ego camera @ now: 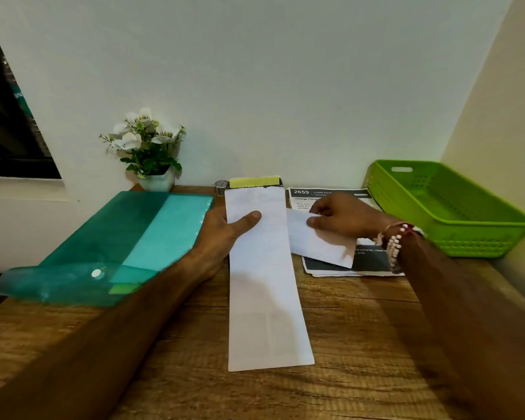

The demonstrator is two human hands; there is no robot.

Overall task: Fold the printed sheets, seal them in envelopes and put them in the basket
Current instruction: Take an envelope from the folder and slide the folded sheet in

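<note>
**Wooden desk: envelope held ready, folded sheet about to go in**

Wood-grain brown table [361, 344] fills the near view, and a long white paper envelope [264, 283] lies lengthwise on it, near end resting flat, far end raised a little. The left hand [225, 228] grips that far end from the left, thumb on top, probably to steady the mouth for filling.

Just right of it, the right hand [343, 218], a bead bracelet [394, 247] at its wrist, pinches a folded white sheet [319, 247] between thumb and curled fingers. The sheet lies tilted, touching the envelope's right edge, on top of a stack of printed black-and-white sheets [328, 194], likely the supply waiting for folding. The hand is slightly blurred, so the exact finger hold is unclear.

Left of the hands a translucent teal plastic folder [119, 237] hangs partly over the table's edge. Far right, a bright green perforated plastic basket [473, 244] sits within easy reach for finished envelopes; this one is not yet sealed.

Farthest, against the pale wall, stand a yellow pad [255, 181], a small grey roll of tape [221, 186] and a white pot of artificial flowers [152, 153].
</note>
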